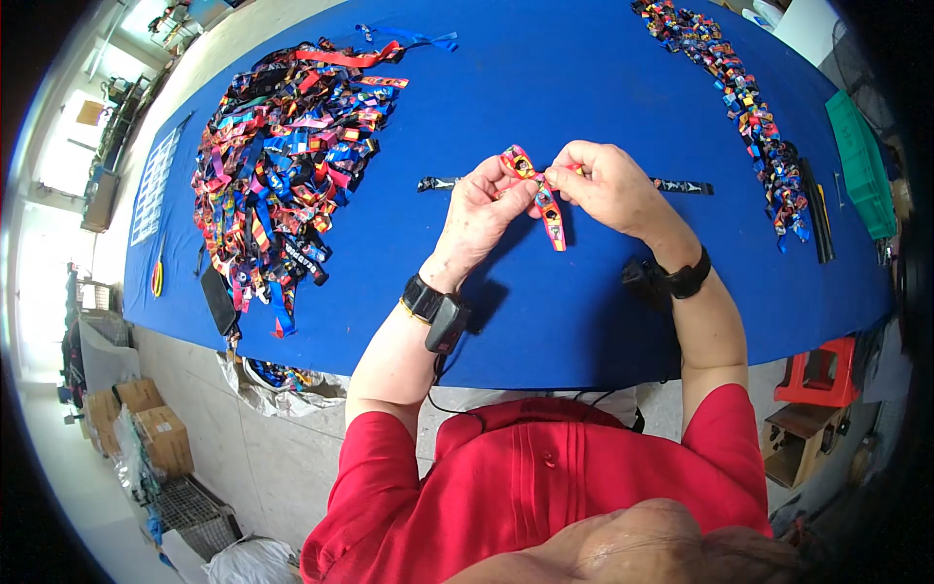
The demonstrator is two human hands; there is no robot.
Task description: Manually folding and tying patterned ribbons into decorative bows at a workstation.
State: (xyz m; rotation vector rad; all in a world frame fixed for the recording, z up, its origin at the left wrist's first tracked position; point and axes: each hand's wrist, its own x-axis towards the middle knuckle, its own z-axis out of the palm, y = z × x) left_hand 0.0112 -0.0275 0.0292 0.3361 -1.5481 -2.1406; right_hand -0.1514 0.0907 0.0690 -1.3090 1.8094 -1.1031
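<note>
A red and yellow printed fabric strip (pixel 552 226) is held between both hands above the blue table. My left hand (pixel 477 216) pinches it where it crosses itself; a loop stands up there and one end hangs down. My right hand (pixel 611 190) is closed on another part of the same strip, with a bit showing past the fingertips. Whether the crossing is a knot I cannot tell. Behind the hands a dark printed strip (pixel 686 187) lies flat, its middle hidden by them.
A big heap of colourful printed strips (pixel 282 165) covers the table's left side. Along the right runs a long row of small folded strips (pixel 744 107), near a green plastic crate (pixel 863 165). Yellow-handled scissors (pixel 158 277) lie far left. A red stool (pixel 820 373) stands at lower right.
</note>
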